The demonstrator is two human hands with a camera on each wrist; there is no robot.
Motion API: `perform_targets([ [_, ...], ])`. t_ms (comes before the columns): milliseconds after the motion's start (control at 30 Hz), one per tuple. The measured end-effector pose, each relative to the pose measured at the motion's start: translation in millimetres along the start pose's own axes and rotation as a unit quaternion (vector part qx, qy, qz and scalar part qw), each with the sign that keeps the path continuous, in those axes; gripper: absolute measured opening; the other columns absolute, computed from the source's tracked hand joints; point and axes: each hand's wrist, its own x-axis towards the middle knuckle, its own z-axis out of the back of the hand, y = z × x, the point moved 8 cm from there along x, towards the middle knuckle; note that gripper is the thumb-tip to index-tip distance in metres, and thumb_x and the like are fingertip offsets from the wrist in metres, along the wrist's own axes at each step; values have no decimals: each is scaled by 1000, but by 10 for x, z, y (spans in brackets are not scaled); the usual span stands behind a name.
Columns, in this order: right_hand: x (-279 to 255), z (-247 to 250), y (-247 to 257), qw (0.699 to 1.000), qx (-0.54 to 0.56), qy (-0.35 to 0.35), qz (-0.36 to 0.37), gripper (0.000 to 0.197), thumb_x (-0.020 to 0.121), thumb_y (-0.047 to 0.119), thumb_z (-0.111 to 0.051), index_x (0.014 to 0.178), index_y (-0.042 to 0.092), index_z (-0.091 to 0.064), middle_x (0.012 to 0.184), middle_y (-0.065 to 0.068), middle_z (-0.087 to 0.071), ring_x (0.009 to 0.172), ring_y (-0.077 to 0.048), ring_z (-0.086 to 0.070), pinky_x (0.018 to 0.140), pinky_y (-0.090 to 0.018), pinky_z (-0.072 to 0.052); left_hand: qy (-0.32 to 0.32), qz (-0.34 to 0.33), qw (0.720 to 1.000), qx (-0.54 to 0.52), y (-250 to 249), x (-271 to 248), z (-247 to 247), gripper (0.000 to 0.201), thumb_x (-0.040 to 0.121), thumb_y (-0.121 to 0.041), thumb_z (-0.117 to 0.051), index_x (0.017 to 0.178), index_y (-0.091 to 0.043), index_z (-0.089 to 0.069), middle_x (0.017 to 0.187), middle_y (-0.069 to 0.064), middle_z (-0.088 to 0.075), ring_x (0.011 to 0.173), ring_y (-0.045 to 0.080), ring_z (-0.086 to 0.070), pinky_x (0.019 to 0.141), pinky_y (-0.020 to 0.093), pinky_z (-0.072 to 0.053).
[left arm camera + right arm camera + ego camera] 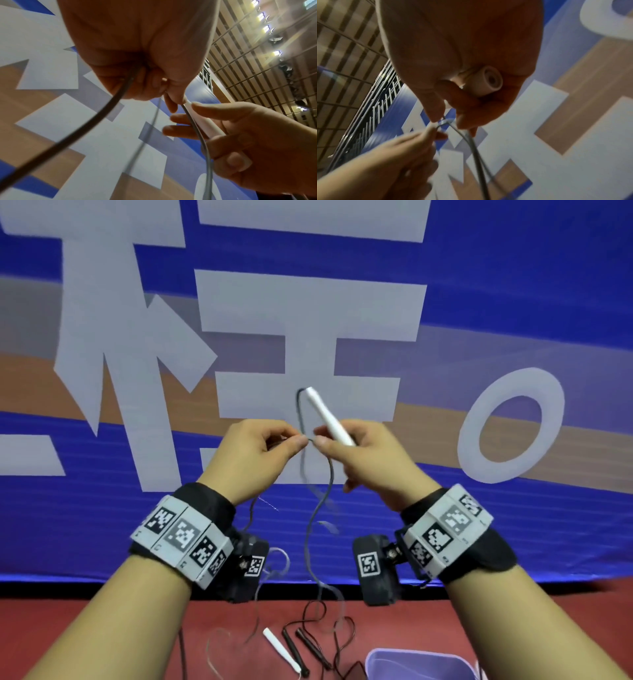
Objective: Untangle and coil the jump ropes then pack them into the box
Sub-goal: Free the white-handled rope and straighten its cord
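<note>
A person's left hand [255, 455] pinches a thin dark jump rope cord [322, 501]. The right hand [363, 455] grips its white cylindrical plastic handle [329, 416] and also pinches the cord. The hanging slack could snag the other tangled ropes [308, 642] on the red floor [102, 621] and tighten knots.

Head view: even, fairly bright indoor light, no hard shadows; wide-angle bending of the banner [479, 285] toward the edges; slight overall softness. Left wrist view: ceiling lamps [260, 16] at 1 o'clock flare with glare; the palm [137, 33] at 12 o'clock is dim and out of focus. Right wrist view: dimmer, motion-blurred throughout, the near hand [462, 40] shadowed.
</note>
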Motion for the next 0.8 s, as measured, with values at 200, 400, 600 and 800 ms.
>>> perform_targets([
  [200,0,-77,-34,999,-9,-28,19,22,92,28,-70,85,7,-69,62,-5,-51,49,-14,-45,44,-29,-44,37,43,996,-69,140,-2,-148,19,95,-34,-62,89,-17,-69,58,6,-49,51,12,-39,49,23,-37],
  [400,43,343,92,989,13,-134,55,13,89,17,-72,79,10,-67,51,9,-50,43,-7,-43,42,-24,-41,152,93,973,-146,339,-106,-335,18,96,-25,-62,87,-9,-61,71,4,-52,70,17,-55,79,36,-57],
  [600,-66,1164,120,932,112,-336,76,26,91,20,-68,68,18,-57,57,0,-45,43,-11,-39,42,-22,-38,225,155,954,-122,709,-310,-394,18,99,-21,-56,86,-10,-61,70,-1,-54,68,14,-54,77,31,-49],
  [800,-36,1488,-250,929,65,-365,4,14,87,10,-62,74,15,-64,70,-7,-54,43,-12,-40,43,-22,-39,155,188,970,18,1016,-359,-139,36,101,-39,-48,76,-16,-61,61,-1,-44,58,19,-39,61,36,-38],
])
